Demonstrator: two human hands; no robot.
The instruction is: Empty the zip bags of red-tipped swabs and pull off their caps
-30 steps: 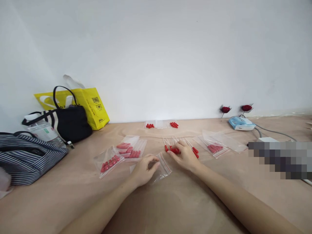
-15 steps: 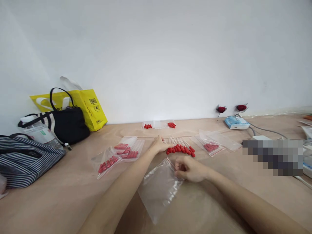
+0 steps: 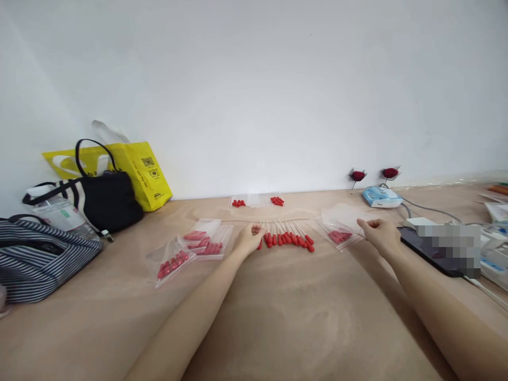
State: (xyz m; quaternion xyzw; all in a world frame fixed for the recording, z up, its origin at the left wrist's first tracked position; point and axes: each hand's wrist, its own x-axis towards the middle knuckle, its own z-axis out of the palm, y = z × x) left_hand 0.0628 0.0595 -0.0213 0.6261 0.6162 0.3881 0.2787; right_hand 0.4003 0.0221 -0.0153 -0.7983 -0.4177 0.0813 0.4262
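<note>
A row of thin pale sticks with red tips (image 3: 288,239) lies fanned out on the table. My left hand (image 3: 250,239) is at the row's left end, its fingers curled around a stick whose red tip (image 3: 260,245) shows just below them. Off to the right, my right hand (image 3: 379,235) pinches with thumb and fingers at the edge of a clear plastic bag (image 3: 343,216). Partly under that bag rests a zip bag holding red-tipped sticks (image 3: 339,235). Left of my left hand lie several filled zip bags (image 3: 172,263), overlapping one another.
Two more small bags with red tips (image 3: 238,203) lie by the wall. A yellow bag (image 3: 153,180), a black handbag (image 3: 113,201) and a striped bag (image 3: 51,264) stand at left. At right are a tissue pack (image 3: 381,197), a phone (image 3: 428,254), cables and two dark red roses (image 3: 390,173).
My right hand has moved from the middle to the right, and the clear bag it held there is gone from the middle. My left hand has shifted slightly left, uncovering more red tips.
</note>
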